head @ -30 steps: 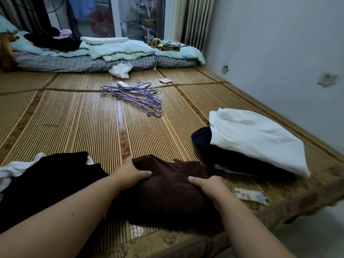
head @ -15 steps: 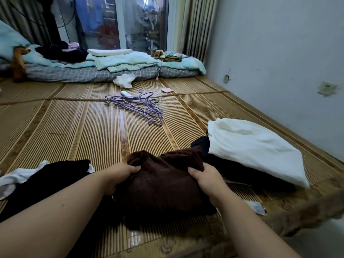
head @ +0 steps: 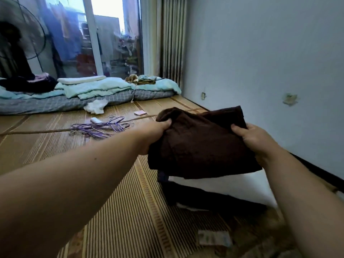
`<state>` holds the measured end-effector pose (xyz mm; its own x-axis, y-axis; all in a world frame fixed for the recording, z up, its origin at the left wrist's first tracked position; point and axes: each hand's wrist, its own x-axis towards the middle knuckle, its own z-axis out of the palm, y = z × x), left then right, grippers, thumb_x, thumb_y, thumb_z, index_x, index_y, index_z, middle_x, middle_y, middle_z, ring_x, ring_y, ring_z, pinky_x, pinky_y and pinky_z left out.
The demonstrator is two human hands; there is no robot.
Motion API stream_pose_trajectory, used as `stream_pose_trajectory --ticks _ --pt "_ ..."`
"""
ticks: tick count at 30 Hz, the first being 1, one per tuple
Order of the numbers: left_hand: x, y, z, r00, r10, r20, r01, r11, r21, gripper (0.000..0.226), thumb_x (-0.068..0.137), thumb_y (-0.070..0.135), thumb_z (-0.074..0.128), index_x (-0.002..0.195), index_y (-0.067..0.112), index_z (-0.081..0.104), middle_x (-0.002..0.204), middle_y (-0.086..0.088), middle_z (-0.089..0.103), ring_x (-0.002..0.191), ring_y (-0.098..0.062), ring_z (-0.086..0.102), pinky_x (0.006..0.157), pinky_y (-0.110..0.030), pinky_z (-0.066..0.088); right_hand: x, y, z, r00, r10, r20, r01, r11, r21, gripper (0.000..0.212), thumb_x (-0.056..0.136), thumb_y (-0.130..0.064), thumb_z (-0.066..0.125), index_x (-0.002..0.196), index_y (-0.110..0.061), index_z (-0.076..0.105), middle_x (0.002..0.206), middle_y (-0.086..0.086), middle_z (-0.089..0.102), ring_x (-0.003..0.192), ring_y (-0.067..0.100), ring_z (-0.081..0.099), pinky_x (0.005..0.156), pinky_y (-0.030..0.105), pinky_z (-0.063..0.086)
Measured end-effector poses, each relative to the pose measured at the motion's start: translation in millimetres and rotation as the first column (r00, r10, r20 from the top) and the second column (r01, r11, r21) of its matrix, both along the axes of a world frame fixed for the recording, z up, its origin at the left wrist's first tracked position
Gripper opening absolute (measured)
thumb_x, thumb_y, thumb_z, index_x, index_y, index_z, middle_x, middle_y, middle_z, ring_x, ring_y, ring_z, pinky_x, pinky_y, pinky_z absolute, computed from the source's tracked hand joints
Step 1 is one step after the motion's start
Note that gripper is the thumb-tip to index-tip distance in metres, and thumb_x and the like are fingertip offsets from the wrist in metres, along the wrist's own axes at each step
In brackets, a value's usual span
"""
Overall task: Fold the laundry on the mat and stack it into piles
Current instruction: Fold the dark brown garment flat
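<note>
One brown garment (head: 201,146) has risen, gripped by two hands (head: 156,135) (head: 255,140).

Dim room, lit mainly by daylight through the glass door (head: 111,43) at the back, where the sky blows out white. The wall (head: 260,53) looks cool blue-grey. The brown cloth (head: 201,146) shows little detail. Motion blur softens everything and smears the stripes of the mat (head: 130,211). Wide-angle distortion tilts the door's frame.

I log: towel (head: 201,144), centre frame, plain dark brown. Mat (head: 121,211) tan, finely striped. Lower right, white garment (head: 232,185) over black garment (head: 195,196). Hangers (head: 98,127) purple. Upper left, mint bedding (head: 96,88), grey-checked mattress (head: 55,105).
</note>
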<state>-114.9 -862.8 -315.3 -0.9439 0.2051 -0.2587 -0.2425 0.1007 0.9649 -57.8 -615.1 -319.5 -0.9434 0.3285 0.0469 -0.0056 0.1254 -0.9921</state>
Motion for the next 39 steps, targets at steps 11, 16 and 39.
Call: stream_pose_trajectory --ticks 11,16,39 --pt "-12.7 97.2 -63.3 0.55 -0.229 -0.803 -0.522 0.657 -0.544 0.071 0.08 0.059 0.055 0.14 0.029 0.03 0.149 -0.005 0.022 0.137 -0.026 0.02 0.11 -0.057 0.028 -5.5 39.7 -67.9 0.989 -0.137 0.054 0.063 0.728 0.682 0.077 0.092 -0.043 0.058 0.153 -0.024 0.016 0.161 0.006 0.012 0.148 0.023 0.016 0.115 0.041 0.025" --pt "12.3 78.6 -87.9 0.105 -0.746 -0.658 -0.619 0.469 -0.63 0.034 0.076 0.058 0.052 0.096 0.037 0.071 0.14 0.001 0.052 0.138 -0.032 0.031 0.104 -0.067 0.022 14.1 17.2 -98.1 0.98 -0.098 0.173 -0.097 0.521 0.848 0.067 0.092 -0.062 0.039 0.151 -0.041 0.015 0.163 0.004 -0.005 0.149 0.026 0.002 0.118 0.05 0.02" --pt "-65.6 105.2 -112.4 0.756 -0.654 0.007 0.052 0.049 -0.997 0.072 0.081 0.083 0.025 0.145 0.056 0.011 0.162 -0.007 0.006 0.145 -0.043 0.008 0.115 -0.059 0.015 -36.7 16.3 -109.7 0.867 -0.058 0.496 -0.449 0.343 0.825 0.095 0.072 -0.083 0.048 0.15 -0.049 0.008 0.163 -0.003 -0.005 0.149 0.03 -0.005 0.114 0.059 0.012"
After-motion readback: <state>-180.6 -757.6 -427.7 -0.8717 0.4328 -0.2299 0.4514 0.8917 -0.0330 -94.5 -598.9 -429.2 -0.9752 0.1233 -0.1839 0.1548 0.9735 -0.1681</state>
